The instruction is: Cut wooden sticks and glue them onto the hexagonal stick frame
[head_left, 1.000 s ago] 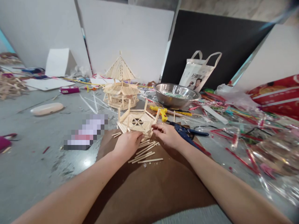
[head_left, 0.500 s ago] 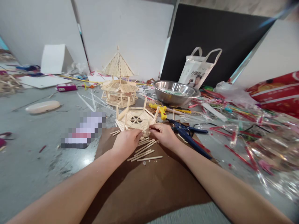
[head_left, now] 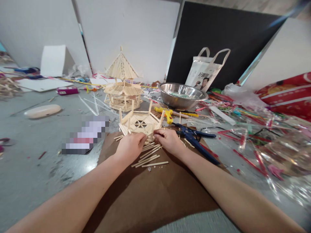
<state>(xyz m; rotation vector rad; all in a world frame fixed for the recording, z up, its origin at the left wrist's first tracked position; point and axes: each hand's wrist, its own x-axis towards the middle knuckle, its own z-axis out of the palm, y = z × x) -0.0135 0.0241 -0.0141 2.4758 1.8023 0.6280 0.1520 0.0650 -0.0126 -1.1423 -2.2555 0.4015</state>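
Observation:
A small hexagonal frame of pale wooden sticks (head_left: pixel 141 123) with upright posts stands on a brown sheet (head_left: pixel 155 194). My left hand (head_left: pixel 131 145) is closed at its near left edge, fingertips pinched together. Opposite it, my right hand (head_left: pixel 168 139) is closed at the near right edge, by a post. Whatever the fingertips hold is too small or hidden to make out. Loose wooden sticks (head_left: pixel 150 158) lie just in front of the frame, between the hands. Behind it rises a stick-built pavilion (head_left: pixel 122 64) with a pointed roof.
Right of the frame lie a yellow glue gun (head_left: pixel 166 114) and blue-handled pliers or a clamp (head_left: pixel 194 139). A steel bowl (head_left: pixel 182 102) stands behind. To the left are a blurred-out phone (head_left: pixel 86 136) and a white oval case (head_left: pixel 42 111). Plastic strips and scraps (head_left: pixel 252 139) litter the right.
Both hands stay at the near edge of the stick frame with almost no movement. The whole view has shifted very slightly.

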